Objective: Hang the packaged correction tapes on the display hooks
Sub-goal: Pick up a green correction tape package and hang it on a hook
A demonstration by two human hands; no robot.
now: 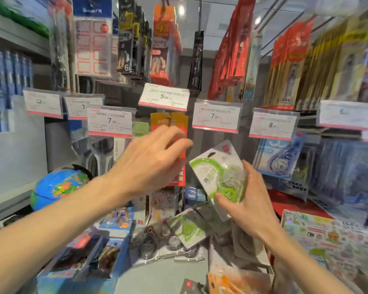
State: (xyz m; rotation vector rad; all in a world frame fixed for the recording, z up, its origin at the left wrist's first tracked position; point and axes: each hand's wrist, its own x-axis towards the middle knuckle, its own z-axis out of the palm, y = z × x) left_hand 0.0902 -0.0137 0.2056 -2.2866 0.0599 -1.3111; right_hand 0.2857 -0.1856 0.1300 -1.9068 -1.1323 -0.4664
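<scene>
Stationery shop: price tags, hanging packs

Two bare forearms reach into view from the bottom corners, each ending in a bare hand. No sleeve shows on either arm: both are uncovered from the frame's edge to the wrist. The left hand wears no ring, watch, bracelet or glove; tendons and knuckles stand out along its back, and the wrist bone makes a small bump. The right hand is likewise unadorned, with short, plain nails visible on the thumb and fingers. Both arms are slender and smooth, without marks or tattoos that can be seen.
</scene>
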